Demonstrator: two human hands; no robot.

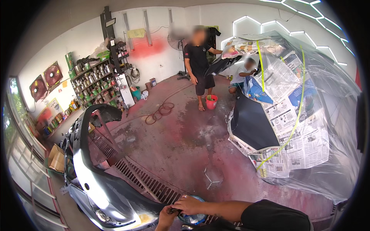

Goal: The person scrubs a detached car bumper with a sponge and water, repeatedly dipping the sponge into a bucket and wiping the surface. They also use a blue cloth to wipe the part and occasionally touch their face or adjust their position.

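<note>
Both hands meet at the lower edge of the view, just beside the near end of a black-and-white bumper (pixel 89 178). The left hand (pixel 166 218) has its fingers closed on a small dark item (pixel 174 210), which lies between the two hands and is mostly covered by fingers; its kind cannot be made out. The right hand (pixel 187 205) reaches across with fingers bent against the same item; whether it pinches or merely touches cannot be told. The left forearm is cut off by the lower edge, and a black sleeve (pixel 275 216) covers the right upper arm. A blue-rimmed basin (pixel 200 221) is partly hidden beneath the right forearm, its contents unclear. The floor (pixel 181 133) is grey, stained red, with dark patches; a slotted drain grate (pixel 140 180) runs beside the bumper. A coiled hose (pixel 160 112) lies towards the floor's far edge. At right stands a car (pixel 293 115) masked in newspaper, clear sheeting and yellow tape, one bare dark panel showing. Near its far corner, one co-worker (pixel 198 57) stands beside a red bucket (pixel 211 103), partly hiding a fan (pixel 175 41); another (pixel 243 75) crouches, partly obscured. A can-filled shelf (pixel 94 81) stands against the left wall.
</note>
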